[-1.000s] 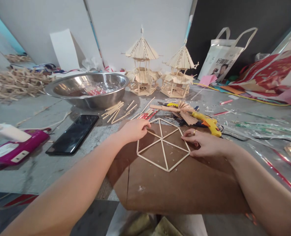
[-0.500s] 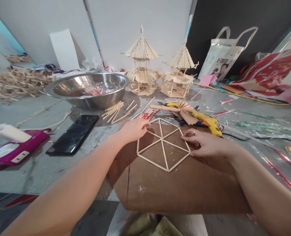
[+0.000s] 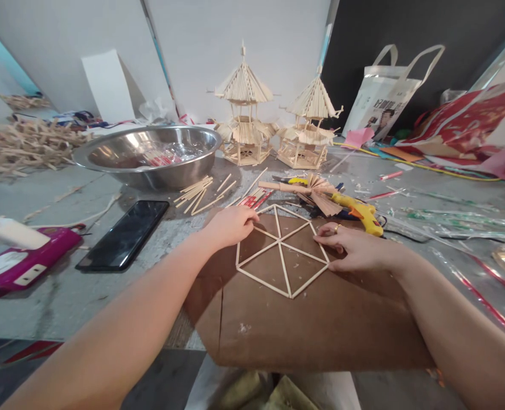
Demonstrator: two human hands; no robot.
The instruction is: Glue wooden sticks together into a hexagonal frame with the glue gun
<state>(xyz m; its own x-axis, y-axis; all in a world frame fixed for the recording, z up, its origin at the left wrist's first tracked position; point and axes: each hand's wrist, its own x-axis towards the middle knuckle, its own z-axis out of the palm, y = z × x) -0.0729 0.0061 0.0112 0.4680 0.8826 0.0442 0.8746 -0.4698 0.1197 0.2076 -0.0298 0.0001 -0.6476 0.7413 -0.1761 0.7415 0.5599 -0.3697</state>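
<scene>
A flat hexagonal stick frame (image 3: 284, 267) with spokes meeting at its centre lies on a brown board (image 3: 329, 336). My left hand (image 3: 232, 225) is at its upper left corner, fingertips pinched on the stick there and hiding that corner. On the right side my right hand (image 3: 358, 246), with a ring on one finger, holds the frame's edge between the thumb near the right corner and the curled fingers above it. Behind the frame lie a yellow glue gun (image 3: 365, 215) and a fan-like bundle of thin brown strips (image 3: 318, 196).
Two stick pagodas (image 3: 244, 85) stand at the back, beside a steel basin (image 3: 212, 149). Loose sticks (image 3: 196, 191) lie before the basin. A phone (image 3: 124, 234) and a purple power strip (image 3: 58, 250) are left. Plastic wrappers (image 3: 452, 216) and a white bag (image 3: 378, 99) are right.
The view has shifted very slightly. Both hands stay at the same places on the stick frame, and nothing has been taken up or let go.
</scene>
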